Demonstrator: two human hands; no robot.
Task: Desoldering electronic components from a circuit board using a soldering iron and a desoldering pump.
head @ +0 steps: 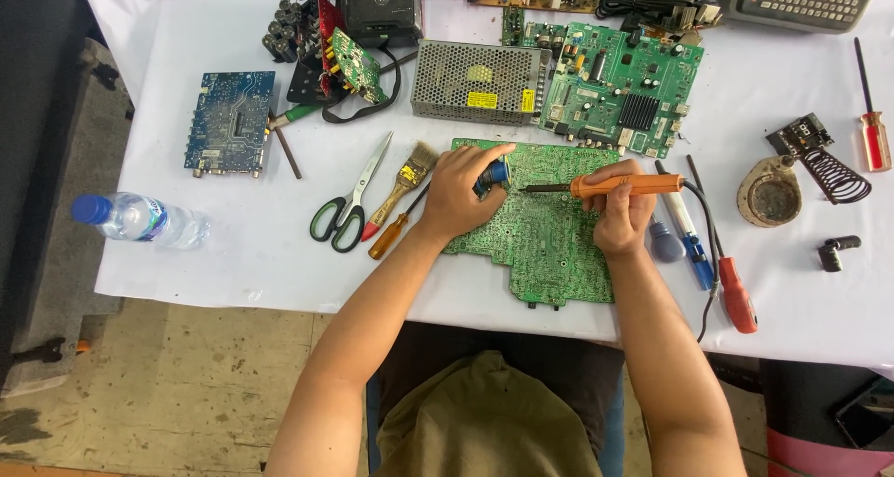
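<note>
Head view looks straight down on a white-covered table [233, 253], and I read the scene from there. Biggest of the worked pieces is the green circuit board [549, 239], lying solder side up at the table's near edge, right in front of me. Beyond it sit a perforated metal power supply box [477, 81] and a second green board with a black heatsink [619, 90], side by side; a blue circuit board [228, 121] lies well off to the left. A plastic water bottle [140, 218] with a blue cap lies on its side at the table's left edge. My left hand [461, 193] rests on the green circuit board's upper left part, fingers curled shut around a small blue and black tool [494, 174] whose kind I cannot tell. My right hand [622, 214] is closed in a grip on the orange soldering iron [615, 185], held level, its tip pointing left and ending just beside the blue tool over the board. Green-handled scissors [349, 211], a paintbrush [405, 179] and an amber-handled screwdriver [396, 227] lie just left of my left wrist. Right of my right hand lie a red-handled tool [738, 295], a round solder-tip cleaner dish [770, 193] and a coiled iron stand [833, 174].
</note>
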